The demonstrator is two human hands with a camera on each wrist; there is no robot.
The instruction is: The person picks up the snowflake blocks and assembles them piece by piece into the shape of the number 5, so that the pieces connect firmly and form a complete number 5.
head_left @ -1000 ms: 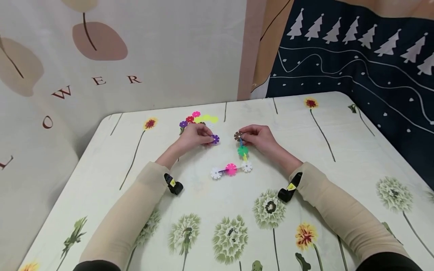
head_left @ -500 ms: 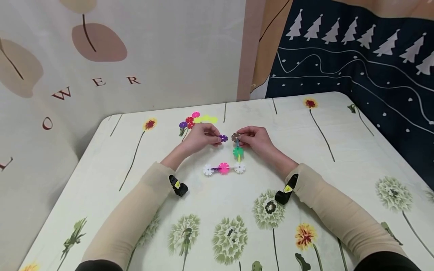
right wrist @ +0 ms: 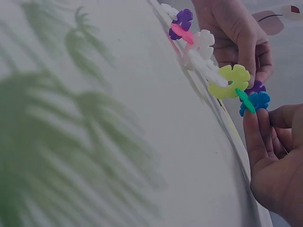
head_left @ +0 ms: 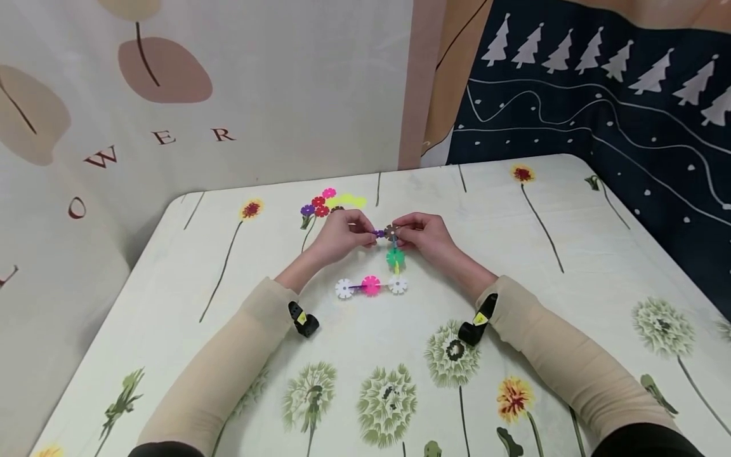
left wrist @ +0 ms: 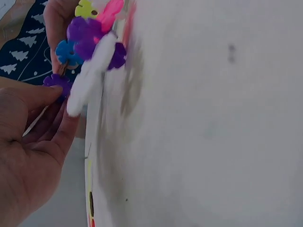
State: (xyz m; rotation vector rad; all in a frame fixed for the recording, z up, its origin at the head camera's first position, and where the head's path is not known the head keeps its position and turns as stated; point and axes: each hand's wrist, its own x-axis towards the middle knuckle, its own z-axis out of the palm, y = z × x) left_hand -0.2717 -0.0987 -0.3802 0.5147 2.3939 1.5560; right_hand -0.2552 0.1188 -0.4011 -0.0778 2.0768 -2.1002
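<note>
My left hand (head_left: 341, 236) pinches a purple snowflake disc (left wrist: 57, 87) between thumb and fingers. Its edge meets a brown snowflake disc (head_left: 391, 232), which my right hand (head_left: 427, 236) pinches at the end of a chain. From the brown disc the chain runs through a blue disc (right wrist: 258, 101), a green disc (head_left: 395, 258) and a yellow disc (right wrist: 231, 81) to a white disc (head_left: 398, 285). There it bends left through a pink disc (head_left: 370, 285) to another white disc (head_left: 344, 289). Whether the purple and brown slots are interlocked, I cannot tell.
Behind my left hand lies a pile of loose discs, among them a red disc (head_left: 318, 202), a purple one, a pink one and yellow discs (head_left: 349, 201). A flower-print cloth (head_left: 274, 381) covers the table, and fabric hangs behind it.
My left hand has moved right with the purple disc until it meets the brown one. My right hand has shifted slightly left, and the chain has swung left with it.
</note>
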